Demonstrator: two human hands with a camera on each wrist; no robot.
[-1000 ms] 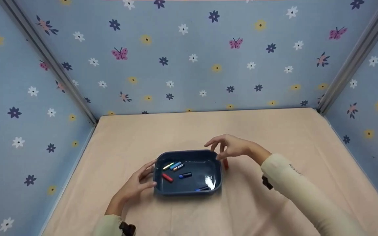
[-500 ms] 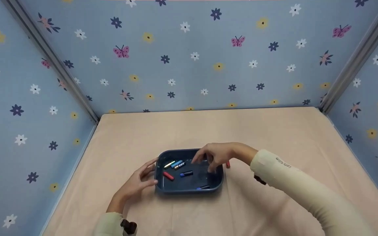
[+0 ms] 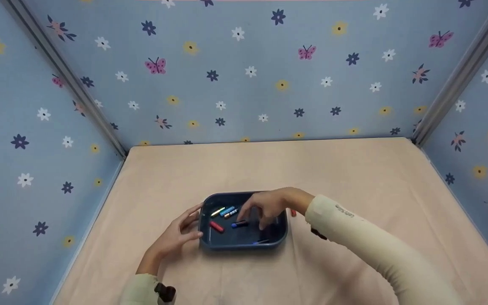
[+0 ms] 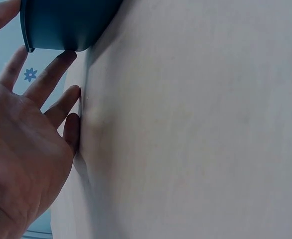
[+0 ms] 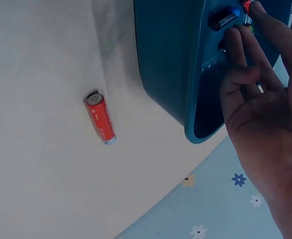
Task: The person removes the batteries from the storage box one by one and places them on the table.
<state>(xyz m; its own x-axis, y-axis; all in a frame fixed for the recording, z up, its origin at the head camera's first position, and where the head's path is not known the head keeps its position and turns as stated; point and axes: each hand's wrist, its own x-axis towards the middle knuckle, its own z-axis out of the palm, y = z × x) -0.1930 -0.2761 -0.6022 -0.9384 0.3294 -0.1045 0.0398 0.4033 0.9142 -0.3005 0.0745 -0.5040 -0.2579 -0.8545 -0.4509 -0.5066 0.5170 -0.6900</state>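
A dark blue tray (image 3: 244, 248) stands on the table with several batteries in it. My left hand (image 3: 173, 237) touches the tray's left side, its fingers spread. Over the tray's inside, my right hand (image 3: 267, 203) reaches down with bent fingers and nothing visible between them. Its fingertips are close to a black-and-blue battery (image 3: 239, 224); whether they touch it I cannot tell. Left of that lie a red battery (image 3: 217, 227), a light blue battery (image 3: 227, 211) and a gold-coloured battery (image 3: 217, 212). Another dark battery (image 3: 262, 242) lies by the near wall.
A red battery (image 5: 101, 119) lies on the table just right of the tray. A pale cloth (image 3: 184, 169) covers the table. Blue flowered panels (image 3: 244, 93) enclose it at the back and both sides.
My right hand has moved left from the tray's right rim and down into the tray, toward the black-and-blue battery. The left hand has stayed at the left side.
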